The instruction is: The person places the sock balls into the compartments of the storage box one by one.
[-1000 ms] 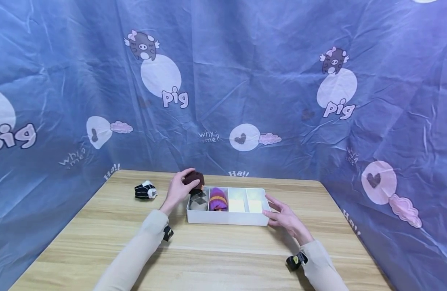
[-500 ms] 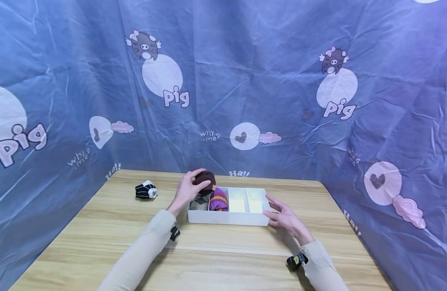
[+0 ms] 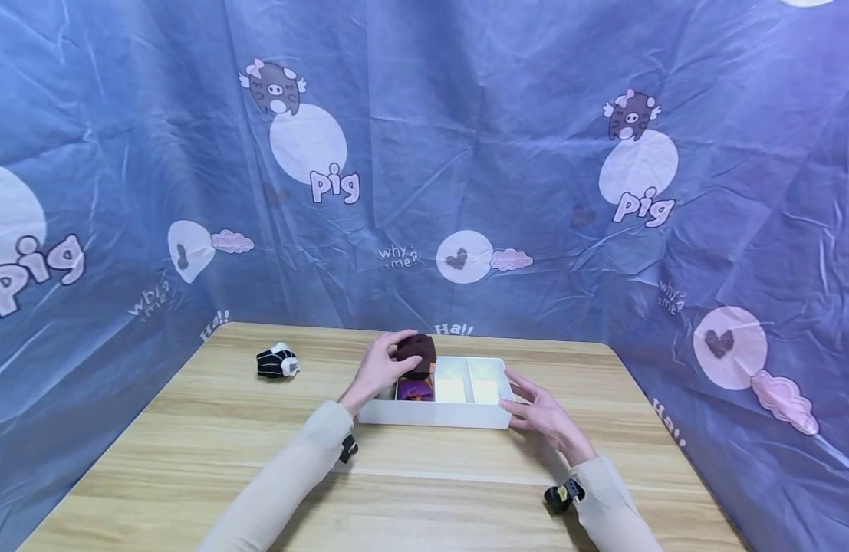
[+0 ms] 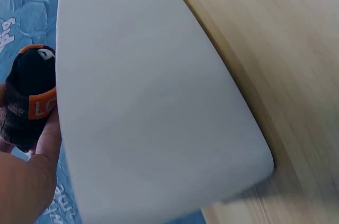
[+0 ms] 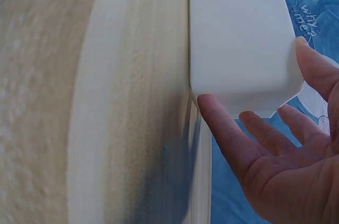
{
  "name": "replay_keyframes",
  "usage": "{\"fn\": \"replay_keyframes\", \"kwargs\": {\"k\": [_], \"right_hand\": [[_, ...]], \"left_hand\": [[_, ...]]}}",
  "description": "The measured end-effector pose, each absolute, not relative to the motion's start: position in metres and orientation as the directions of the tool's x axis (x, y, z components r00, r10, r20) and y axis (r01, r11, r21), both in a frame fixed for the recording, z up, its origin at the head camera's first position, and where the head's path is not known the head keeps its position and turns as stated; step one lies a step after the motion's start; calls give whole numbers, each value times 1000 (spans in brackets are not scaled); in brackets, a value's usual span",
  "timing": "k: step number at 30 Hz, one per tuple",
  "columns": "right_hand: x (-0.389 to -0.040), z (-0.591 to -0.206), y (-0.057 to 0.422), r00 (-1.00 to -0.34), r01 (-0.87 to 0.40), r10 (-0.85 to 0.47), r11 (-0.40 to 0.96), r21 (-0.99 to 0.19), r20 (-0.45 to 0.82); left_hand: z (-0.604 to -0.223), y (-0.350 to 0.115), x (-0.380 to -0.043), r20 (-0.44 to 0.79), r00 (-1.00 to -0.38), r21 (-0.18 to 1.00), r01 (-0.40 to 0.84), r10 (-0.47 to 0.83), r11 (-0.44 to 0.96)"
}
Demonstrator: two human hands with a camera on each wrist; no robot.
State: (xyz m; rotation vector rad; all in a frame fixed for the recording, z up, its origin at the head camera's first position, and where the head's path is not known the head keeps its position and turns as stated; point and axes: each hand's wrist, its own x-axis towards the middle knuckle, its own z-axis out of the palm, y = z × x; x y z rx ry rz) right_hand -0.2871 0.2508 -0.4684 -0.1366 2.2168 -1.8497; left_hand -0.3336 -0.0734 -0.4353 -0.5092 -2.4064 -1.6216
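My left hand grips a rolled dark brown sock between thumb and fingers, above the second compartment from the left of a white divided box. An orange label shows on the brown sock in the left wrist view. Below it, a purple-and-orange rolled sock sits in that compartment, partly covered. My left hand mostly hides the grey sock in the leftmost compartment. At the box's right end my right hand holds the box, thumb at the near rim and fingers along the end wall.
A rolled black sock with white stripes lies on the wooden table, left of the box. The two right-hand compartments show bare white bottoms. A blue printed cloth hangs behind and beside the table.
My left hand has carried the brown sock rightward, from over the leftmost compartment to over the second one, covering much of the purple sock. My right hand and the box have stayed put.
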Motion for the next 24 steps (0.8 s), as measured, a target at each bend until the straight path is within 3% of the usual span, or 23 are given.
{"fn": "replay_keyframes", "kwargs": {"k": [17, 24], "right_hand": [[-290, -471, 252, -965, 74, -233, 191, -979, -118], [-288, -470, 252, -967, 76, -226, 203, -976, -122]], "left_hand": [[-438, -36, -330, 358, -911, 835, 410, 204, 368], [-444, -22, -328, 399, -904, 779, 421, 149, 464]]}}
